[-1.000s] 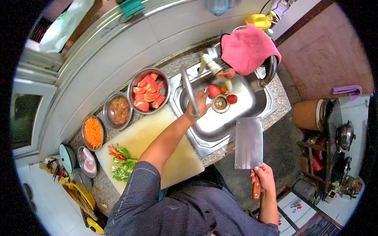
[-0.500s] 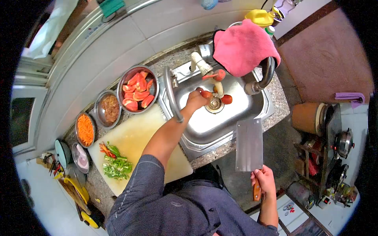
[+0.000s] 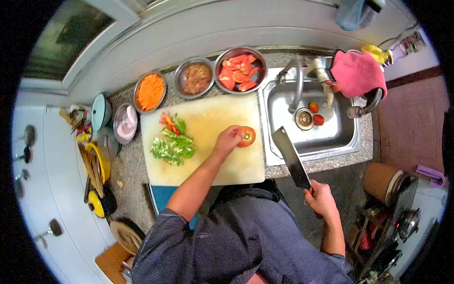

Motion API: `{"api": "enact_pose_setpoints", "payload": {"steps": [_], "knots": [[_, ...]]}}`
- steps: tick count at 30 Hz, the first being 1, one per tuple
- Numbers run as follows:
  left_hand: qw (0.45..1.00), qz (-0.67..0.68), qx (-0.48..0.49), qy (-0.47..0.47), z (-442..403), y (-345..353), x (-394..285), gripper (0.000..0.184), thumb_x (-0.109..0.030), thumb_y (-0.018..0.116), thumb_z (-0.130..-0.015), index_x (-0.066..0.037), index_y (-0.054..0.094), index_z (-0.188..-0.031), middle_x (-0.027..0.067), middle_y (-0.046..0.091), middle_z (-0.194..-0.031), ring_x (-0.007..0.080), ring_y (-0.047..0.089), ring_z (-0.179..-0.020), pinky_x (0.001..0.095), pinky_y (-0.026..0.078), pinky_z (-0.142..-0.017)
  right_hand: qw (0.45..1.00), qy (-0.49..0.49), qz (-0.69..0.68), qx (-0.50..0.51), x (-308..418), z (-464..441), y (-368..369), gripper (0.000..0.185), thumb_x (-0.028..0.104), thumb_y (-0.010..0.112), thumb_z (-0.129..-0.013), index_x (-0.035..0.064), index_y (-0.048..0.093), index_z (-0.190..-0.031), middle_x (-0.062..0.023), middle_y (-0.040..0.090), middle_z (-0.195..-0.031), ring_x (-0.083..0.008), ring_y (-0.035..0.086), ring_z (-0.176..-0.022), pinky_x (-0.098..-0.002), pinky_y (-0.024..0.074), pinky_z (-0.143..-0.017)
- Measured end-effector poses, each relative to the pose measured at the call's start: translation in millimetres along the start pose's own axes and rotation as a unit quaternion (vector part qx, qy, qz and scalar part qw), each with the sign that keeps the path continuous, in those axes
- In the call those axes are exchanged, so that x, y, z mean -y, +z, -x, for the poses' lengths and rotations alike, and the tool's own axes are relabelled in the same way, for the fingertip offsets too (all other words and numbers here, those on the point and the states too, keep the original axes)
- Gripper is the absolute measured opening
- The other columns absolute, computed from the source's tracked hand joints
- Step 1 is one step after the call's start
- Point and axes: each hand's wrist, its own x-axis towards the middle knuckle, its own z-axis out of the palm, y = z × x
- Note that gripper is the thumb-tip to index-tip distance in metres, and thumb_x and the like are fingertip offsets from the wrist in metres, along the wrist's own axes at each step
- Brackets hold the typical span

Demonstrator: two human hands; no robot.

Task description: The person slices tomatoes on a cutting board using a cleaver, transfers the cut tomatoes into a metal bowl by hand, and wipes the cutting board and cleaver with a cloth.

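Note:
My left hand (image 3: pixel 229 141) has its fingers closed on the near side of a red tomato (image 3: pixel 246 136), at the right part of the white cutting board (image 3: pixel 208 177). To the left on the same board lie cut green peppers (image 3: pixel 177 143) and some red pepper pieces (image 3: pixel 168 122). In my right hand (image 3: pixel 322 199) is the handle of a cleaver (image 3: pixel 292 157). Its dark blade points up and left, over the front edge of the sink. Two small tomatoes (image 3: pixel 318 119) sit in the metal sink (image 3: pixel 288 142) beside the drain.
Behind the board stand bowls of tomato wedges (image 3: pixel 240 71), brownish minced food (image 3: pixel 195 79) and shredded carrot (image 3: pixel 150 92). A bowl with pale pink food (image 3: pixel 126 124) is at the left. The faucet (image 3: pixel 298 85) arches over the sink, near a pink towel (image 3: pixel 358 73).
My left hand has brought a tomato from the sink to the cutting board. The view has swung left. The cleaver stays in my right hand, its blade now tilted and turned toward the sink edge.

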Motion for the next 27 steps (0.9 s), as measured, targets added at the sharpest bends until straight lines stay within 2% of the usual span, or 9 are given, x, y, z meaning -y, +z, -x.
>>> {"api": "enact_pose_setpoints", "payload": {"steps": [1,3,4,5,7,14,16,19,27], "knots": [[1.000,0.006,-0.010,-0.003,10,-10,3,0.039,-0.014,0.064,-0.084,0.004,0.055,-0.118,0.0123,0.064,-0.104,0.0168,0.063,-0.091,0.0282,0.052,-0.080,1.000,-0.002,0.006,0.010,7,1,7,0.011,0.008,0.063,-0.081,-0.0002,0.059,-0.087,-0.0146,0.055,-0.063,-0.0254,0.060,-0.056,-0.0372,0.0471,-0.054],[0.996,-0.039,-0.078,-0.028,22,-27,4,0.040,-0.017,0.067,-0.083,0.004,0.057,-0.116,0.0125,0.064,-0.103,0.0172,0.064,-0.087,0.0296,0.053,-0.078,0.989,-0.132,0.072,0.000,24,-8,23,0.012,0.007,0.063,-0.081,-0.0014,0.057,-0.086,-0.0161,0.054,-0.061,-0.0288,0.056,-0.052,-0.0378,0.0453,-0.053],[0.994,-0.042,-0.097,-0.001,27,-32,13,0.040,-0.020,0.070,-0.082,0.003,0.059,-0.113,0.0127,0.066,-0.101,0.0176,0.065,-0.084,0.0305,0.055,-0.075,0.990,-0.129,0.064,0.006,32,-11,33,0.013,0.010,0.063,-0.080,-0.0008,0.057,-0.085,-0.0187,0.058,-0.066,-0.0382,0.059,-0.063,-0.0427,0.0485,-0.059],[0.994,-0.038,-0.102,0.002,25,-38,26,0.040,-0.020,0.070,-0.082,0.003,0.059,-0.113,0.0127,0.066,-0.101,0.0176,0.065,-0.084,0.0305,0.055,-0.075,0.986,-0.150,0.069,0.005,45,-14,41,0.014,0.011,0.062,-0.081,-0.0007,0.056,-0.086,-0.0188,0.058,-0.067,-0.0391,0.060,-0.065,-0.0446,0.0489,-0.061],[0.974,-0.146,-0.165,0.044,21,-45,49,0.041,-0.023,0.072,-0.080,0.003,0.060,-0.110,0.0138,0.067,-0.099,0.0182,0.066,-0.084,0.0301,0.054,-0.076,0.986,-0.151,0.078,0.001,56,-24,59,0.015,0.011,0.061,-0.082,-0.0004,0.056,-0.089,-0.0202,0.059,-0.069,-0.0405,0.061,-0.068,-0.0466,0.0495,-0.064],[0.959,-0.192,-0.200,0.061,47,-36,31,0.039,-0.024,0.077,-0.078,0.002,0.063,-0.104,0.0146,0.067,-0.103,0.0187,0.066,-0.090,0.0304,0.053,-0.080,0.972,-0.192,0.133,-0.002,78,-34,84,0.018,0.012,0.059,-0.083,-0.0015,0.055,-0.094,-0.0242,0.060,-0.075,-0.0439,0.061,-0.075,-0.0502,0.0497,-0.069],[0.934,-0.249,-0.237,0.095,48,-38,31,0.041,-0.026,0.078,-0.076,0.002,0.064,-0.103,0.0141,0.068,-0.096,0.0198,0.067,-0.089,0.0320,0.053,-0.081,0.973,-0.187,0.137,0.011,77,-33,89,0.018,0.012,0.059,-0.083,-0.0020,0.054,-0.093,-0.0257,0.060,-0.078,-0.0451,0.060,-0.076,-0.0507,0.0494,-0.069],[0.946,-0.217,-0.224,0.084,49,-39,32,0.041,-0.026,0.079,-0.075,0.002,0.065,-0.100,0.0135,0.069,-0.092,0.0212,0.067,-0.088,0.0327,0.053,-0.080,0.972,-0.184,0.149,-0.005,77,-29,95,0.017,0.011,0.062,-0.082,-0.0022,0.052,-0.086,-0.0244,0.061,-0.069,-0.0437,0.062,-0.069,-0.0478,0.0493,-0.062],[0.944,-0.208,-0.238,0.093,49,-43,44,0.038,-0.022,0.081,-0.072,0.001,0.066,-0.097,0.0129,0.068,-0.094,0.0204,0.066,-0.087,0.0321,0.053,-0.079,0.970,-0.177,0.168,0.008,83,-27,100,0.018,0.011,0.061,-0.082,-0.0037,0.052,-0.086,-0.0271,0.060,-0.070,-0.0463,0.061,-0.070,-0.0497,0.0489,-0.063]]}}
